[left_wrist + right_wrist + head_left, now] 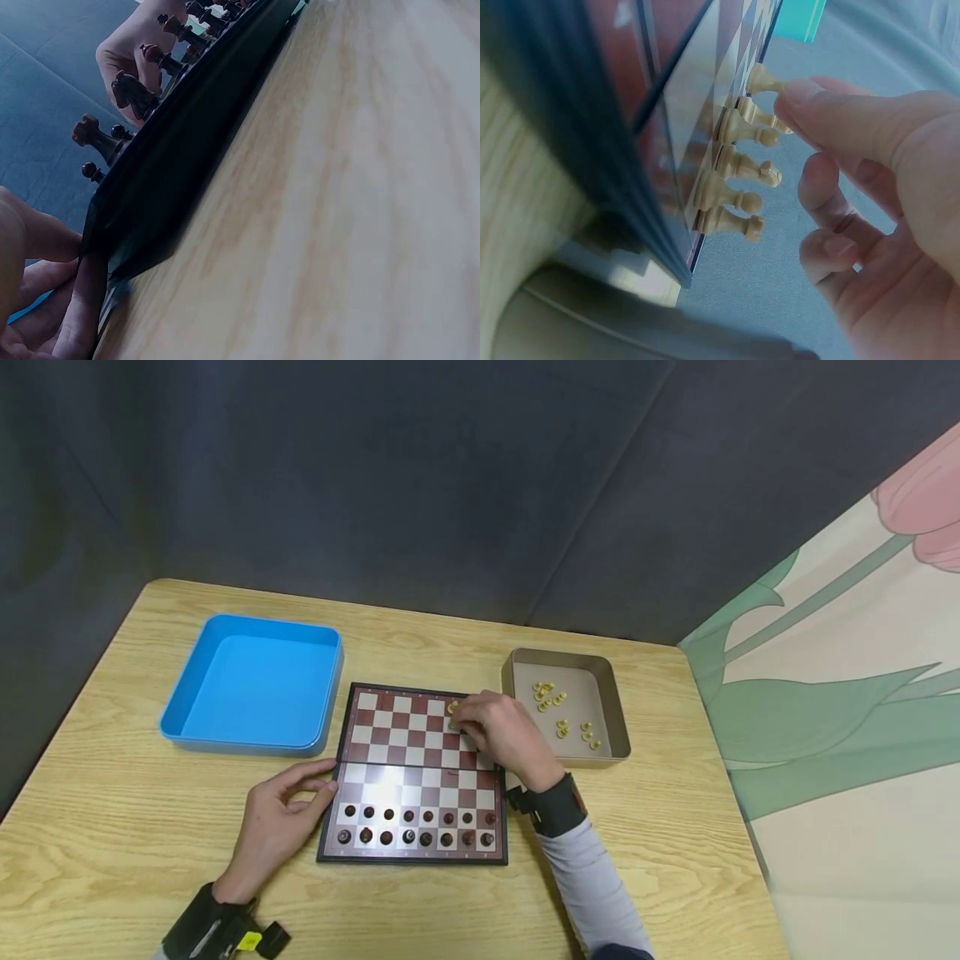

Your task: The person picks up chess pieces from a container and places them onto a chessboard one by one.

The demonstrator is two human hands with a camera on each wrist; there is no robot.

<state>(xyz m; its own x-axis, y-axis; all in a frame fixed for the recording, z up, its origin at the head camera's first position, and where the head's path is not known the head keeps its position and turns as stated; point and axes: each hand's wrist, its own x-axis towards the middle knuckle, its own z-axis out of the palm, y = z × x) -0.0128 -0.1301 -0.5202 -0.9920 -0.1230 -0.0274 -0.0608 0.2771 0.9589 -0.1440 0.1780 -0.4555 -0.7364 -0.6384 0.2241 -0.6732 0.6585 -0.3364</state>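
A brown-and-white chessboard point(408, 772) lies unfolded, with dark chess pieces point(427, 837) in two rows along its near side. At its left edge, my left hand point(281, 818) holds the board near the fold, thumb and forefinger against the rim. Over the far right part, my right hand point(502, 731) pinches a pale pawn point(763, 79) by its head between thumb and forefinger. In the right wrist view the pawn's base is at the board surface; whether it bears weight there I cannot tell. Several pale pieces, among them a rook point(731, 223), stand beside it.
Right of the board, a beige tray point(618, 718) holds several loose pale pieces point(546, 693). A blue tray point(326, 710) stands at the back left. A dark curtain point(420, 502) hangs behind the wooden table point(420, 910), and a flower-patterned cloth point(840, 718) is at the right.
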